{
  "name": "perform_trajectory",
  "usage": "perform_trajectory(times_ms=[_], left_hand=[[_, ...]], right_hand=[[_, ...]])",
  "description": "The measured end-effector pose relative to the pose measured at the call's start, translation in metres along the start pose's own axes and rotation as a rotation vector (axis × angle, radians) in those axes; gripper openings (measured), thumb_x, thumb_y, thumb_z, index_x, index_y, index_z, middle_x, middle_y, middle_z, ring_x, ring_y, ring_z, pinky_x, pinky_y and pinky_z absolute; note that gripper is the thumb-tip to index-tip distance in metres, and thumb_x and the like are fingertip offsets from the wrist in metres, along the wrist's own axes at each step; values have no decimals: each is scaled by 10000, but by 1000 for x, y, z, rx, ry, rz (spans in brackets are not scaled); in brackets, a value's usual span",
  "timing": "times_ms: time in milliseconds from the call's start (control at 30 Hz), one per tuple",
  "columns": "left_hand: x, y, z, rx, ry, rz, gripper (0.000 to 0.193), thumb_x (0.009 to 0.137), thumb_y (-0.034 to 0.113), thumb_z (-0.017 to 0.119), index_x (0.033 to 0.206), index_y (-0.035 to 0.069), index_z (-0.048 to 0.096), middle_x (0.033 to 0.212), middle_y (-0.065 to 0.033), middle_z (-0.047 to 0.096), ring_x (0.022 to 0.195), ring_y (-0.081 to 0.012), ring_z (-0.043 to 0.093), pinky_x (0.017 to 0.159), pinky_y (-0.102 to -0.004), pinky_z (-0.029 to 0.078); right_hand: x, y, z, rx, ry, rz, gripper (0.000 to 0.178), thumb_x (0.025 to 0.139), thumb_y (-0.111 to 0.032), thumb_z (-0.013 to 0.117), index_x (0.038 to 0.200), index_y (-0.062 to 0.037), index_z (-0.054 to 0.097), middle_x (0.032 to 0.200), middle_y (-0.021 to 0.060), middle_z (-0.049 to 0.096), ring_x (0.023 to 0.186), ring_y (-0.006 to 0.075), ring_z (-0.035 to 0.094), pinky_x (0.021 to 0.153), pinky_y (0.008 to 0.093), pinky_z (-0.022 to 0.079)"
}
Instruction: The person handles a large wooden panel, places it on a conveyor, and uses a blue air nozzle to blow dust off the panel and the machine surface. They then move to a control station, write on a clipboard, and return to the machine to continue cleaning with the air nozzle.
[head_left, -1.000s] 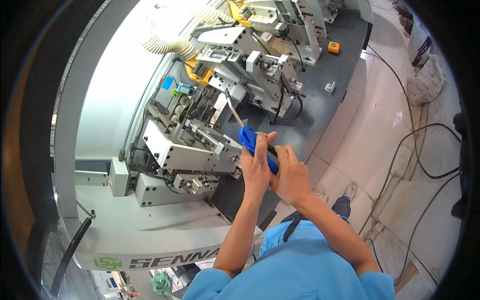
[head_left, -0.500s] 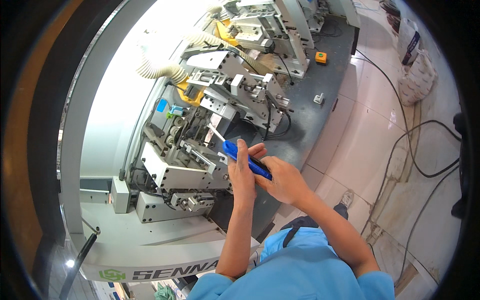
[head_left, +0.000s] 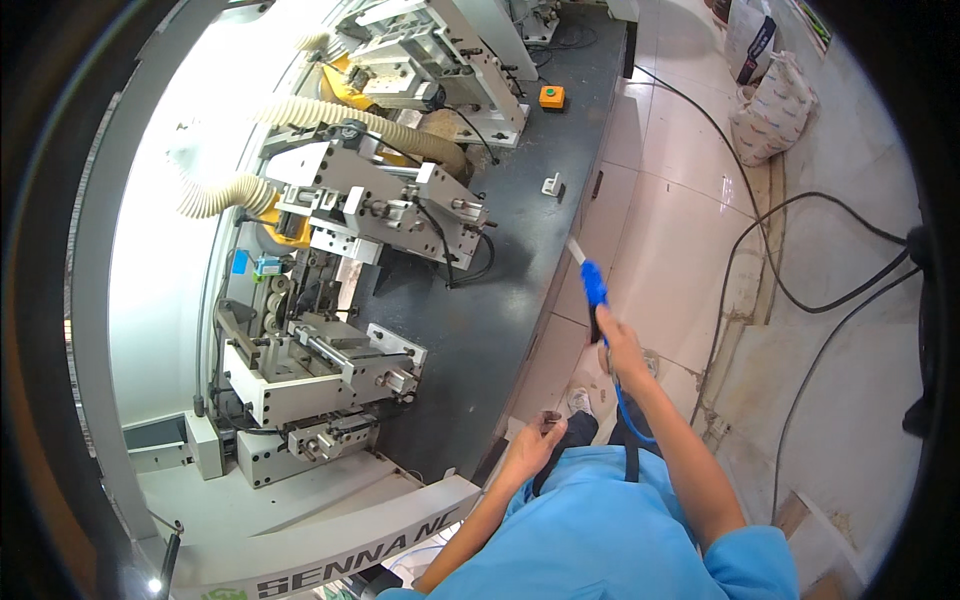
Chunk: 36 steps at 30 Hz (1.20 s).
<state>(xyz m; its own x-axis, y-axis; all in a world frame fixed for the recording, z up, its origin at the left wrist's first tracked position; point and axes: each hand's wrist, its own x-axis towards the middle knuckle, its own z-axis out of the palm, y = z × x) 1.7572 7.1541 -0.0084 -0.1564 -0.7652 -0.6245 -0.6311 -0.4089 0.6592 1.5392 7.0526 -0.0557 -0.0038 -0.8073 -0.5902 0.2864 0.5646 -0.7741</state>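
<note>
My right hand [head_left: 624, 348] is wrapped round a blue air blow gun [head_left: 594, 284] with a pale, thin nozzle pointing up and to the left, out beyond the front edge of the machine bed. From its lower end a blue hose [head_left: 632, 420] curves down toward my shirt. Lower and to the left, close to my waist, my left hand [head_left: 532, 448] has its fingers curled in together; whether anything small is between them is hidden. The nearest machine unit [head_left: 300, 375], of white plates and metal rods, stands left of both hands, touched by neither.
Another machine unit [head_left: 375, 205] with a ribbed cream hose [head_left: 225, 195] stands farther up the dark bed [head_left: 450, 340]. An orange box with a green button [head_left: 552, 97] and a small white bracket [head_left: 552, 185] sit near its edge. Black cables [head_left: 775, 290] and a white sack [head_left: 775, 110] lie on the right.
My hands have come apart. The right one has carried the blow gun right, away from the machine, while the left has dropped back toward my waist. The view has shifted to the right.
</note>
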Motion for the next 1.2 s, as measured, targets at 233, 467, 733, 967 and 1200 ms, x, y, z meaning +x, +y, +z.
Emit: perform_trajectory(times_ms=[233, 467, 733, 967, 1200], left_hand=[[16, 42, 28, -47, -12, -20, 539, 1009, 415, 578, 1269, -56, 600, 1200, -245, 691, 1138, -344, 676, 979, -395, 506], [-3, 38, 56, -125, 185, -190, 491, 1003, 389, 586, 1270, -23, 599, 1147, -220, 711, 1078, -329, 698, 929, -389, 530], [-28, 30, 103, -287, 216, -382, 501, 1003, 368, 603, 1298, -35, 568, 1144, -215, 712, 1049, -295, 712, 911, -371, 544], [-33, 44, 124, -237, 242, -302, 465, 999, 351, 604, 1272, -25, 583, 1145, -223, 717, 1068, -333, 708, 908, -388, 544], [-43, 70, 120, -159, 254, -317, 470, 1006, 373, 585, 1286, -4, 590, 1147, -197, 719, 1072, -318, 706, 916, -380, 536]], right_hand=[[98, -84, -24, 14, -111, -104, 753, 937, -760, 457, 752, -47, 614, 512, 17, 470, 344, 112, 392, 359, 292, 284], [210, -137, -4, 42, -154, -63, 773, 877, -789, 531, 714, -36, 601, 621, 63, 543, 365, 119, 403, 371, 304, 276], [260, -183, 39, 65, -221, -102, 733, 870, -762, 580, 712, -47, 604, 642, 61, 587, 376, 131, 456, 375, 293, 330], [192, -232, 64, -279, -684, -284, 706, 955, -699, 517, 770, -28, 632, 654, 52, 582, 361, 100, 443, 350, 277, 349], [170, -268, 61, -126, -406, -420, 686, 960, -695, 515, 742, -50, 600, 673, 40, 568, 376, 97, 437, 378, 275, 333]])
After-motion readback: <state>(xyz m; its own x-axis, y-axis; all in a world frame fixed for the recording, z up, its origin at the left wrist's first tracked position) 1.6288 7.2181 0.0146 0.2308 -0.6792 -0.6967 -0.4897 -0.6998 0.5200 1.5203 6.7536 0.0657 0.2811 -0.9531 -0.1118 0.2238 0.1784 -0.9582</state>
